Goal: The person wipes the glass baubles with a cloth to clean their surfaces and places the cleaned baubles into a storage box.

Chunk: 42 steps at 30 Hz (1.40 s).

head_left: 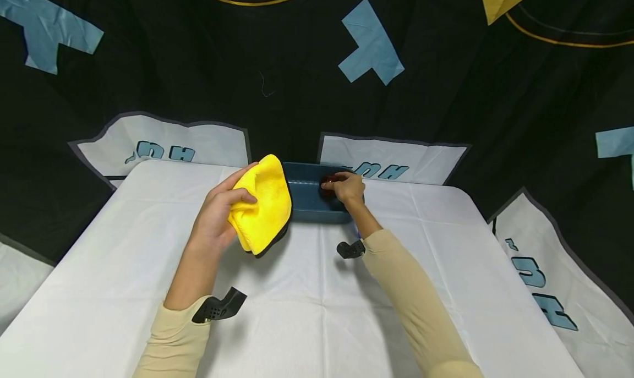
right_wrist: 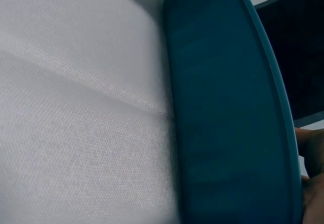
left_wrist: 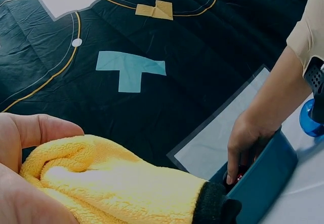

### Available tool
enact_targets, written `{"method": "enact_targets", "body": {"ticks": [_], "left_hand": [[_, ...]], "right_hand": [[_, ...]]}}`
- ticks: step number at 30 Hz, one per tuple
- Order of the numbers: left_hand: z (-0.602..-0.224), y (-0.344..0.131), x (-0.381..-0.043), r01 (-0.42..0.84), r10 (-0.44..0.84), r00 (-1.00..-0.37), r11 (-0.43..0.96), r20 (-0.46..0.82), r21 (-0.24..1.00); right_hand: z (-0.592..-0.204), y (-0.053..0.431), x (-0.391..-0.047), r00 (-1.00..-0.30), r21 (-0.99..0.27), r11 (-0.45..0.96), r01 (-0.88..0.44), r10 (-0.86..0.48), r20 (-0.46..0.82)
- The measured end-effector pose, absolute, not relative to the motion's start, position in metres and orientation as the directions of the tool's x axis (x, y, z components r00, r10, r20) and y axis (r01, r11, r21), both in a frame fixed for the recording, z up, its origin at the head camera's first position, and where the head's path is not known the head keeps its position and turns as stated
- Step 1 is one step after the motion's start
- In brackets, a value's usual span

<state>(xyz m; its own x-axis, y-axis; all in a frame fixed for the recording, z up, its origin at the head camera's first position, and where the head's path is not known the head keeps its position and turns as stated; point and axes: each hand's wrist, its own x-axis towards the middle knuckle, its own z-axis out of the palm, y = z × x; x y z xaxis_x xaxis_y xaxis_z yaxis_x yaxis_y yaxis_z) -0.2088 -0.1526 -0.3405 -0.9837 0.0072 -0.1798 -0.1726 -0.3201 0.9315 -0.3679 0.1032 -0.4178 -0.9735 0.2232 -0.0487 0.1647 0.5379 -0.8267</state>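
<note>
My left hand (head_left: 216,212) holds a folded yellow cloth (head_left: 266,204) with a black edge, thumb on the near face, raised above the table left of the bin. The cloth's plush surface fills the lower part of the left wrist view. Farther back stands a dark blue rectangular bin (head_left: 303,190). Into its right end reaches my right hand (head_left: 349,189), its fingers around a dark red, shiny object (head_left: 327,186) whose kind I cannot tell. The right wrist view mostly shows the bin's outer wall (right_wrist: 228,102), with a bit of the right hand (right_wrist: 315,196) at the edge.
A white cloth covers the table (head_left: 297,323). A shiny blue rounded object (left_wrist: 310,119) sits beside the bin, mostly hidden by the right wrist. Behind the table hangs a black sheet (head_left: 292,70) with pale blue tape pieces (head_left: 372,43).
</note>
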Motion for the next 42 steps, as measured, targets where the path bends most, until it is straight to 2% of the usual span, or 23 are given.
{"method": "enact_targets", "body": {"ticks": [7, 13, 24, 30, 42], "left_hand": [[-0.34, -0.152, -0.209, -0.178, 0.002, -0.982, -0.317, -0.187, 0.932], [-0.339, -0.152, -0.208, -0.194, 0.005, -0.979, -0.33, -0.204, 0.924], [-0.34, -0.148, -0.208, -0.201, 0.015, -0.978, -0.335, -0.208, 0.921], [-0.34, -0.147, -0.208, -0.196, 0.034, -0.98, -0.324, -0.196, 0.925], [-0.346, -0.134, -0.21, -0.224, 0.07, -0.975, -0.317, -0.213, 0.922]], "right_hand": [[-0.416, 0.104, -0.367, -0.979, -0.825, 0.545, 0.148, 0.201, -0.043], [-0.406, 0.107, -0.365, -0.987, -0.817, 0.57, 0.081, 0.158, 0.012], [-0.343, 0.136, -0.336, -0.994, -0.907, 0.419, -0.03, 0.084, 0.072], [-0.325, 0.164, -0.308, -1.0, -0.929, 0.37, -0.025, -0.001, 0.027], [-0.342, 0.23, -0.258, -0.991, -0.859, 0.502, 0.098, -0.032, -0.132]]}}
